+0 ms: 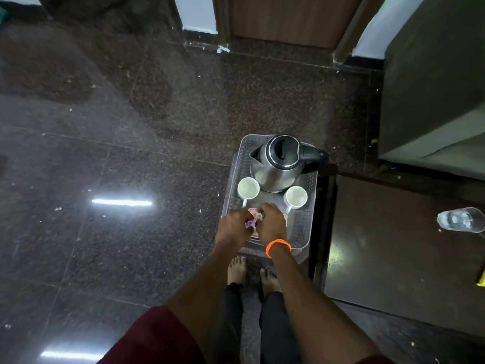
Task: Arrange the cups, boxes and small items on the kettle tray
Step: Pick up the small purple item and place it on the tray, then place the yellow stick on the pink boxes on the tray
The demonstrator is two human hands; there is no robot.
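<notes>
A perforated clear tray (301, 227) rests on a low stool. At its far end stands a steel kettle (278, 164) with a black lid and handle. Two white cups flank it, the left cup (248, 188) and the right cup (296, 197), both upright. Over the tray's near end, my left hand (233, 227) pinches a small purple item (250, 223). My right hand (271, 224), with an orange band on the wrist, pinches a small pale item (259, 216). A pink box (253, 212) lies under both hands, mostly hidden.
A dark wooden table (399, 258) stands right of the tray, with a clear glass (460, 219) lying near its right edge. A grey cabinet (433, 88) is at the far right. My bare feet (252, 271) stand on the dark polished floor.
</notes>
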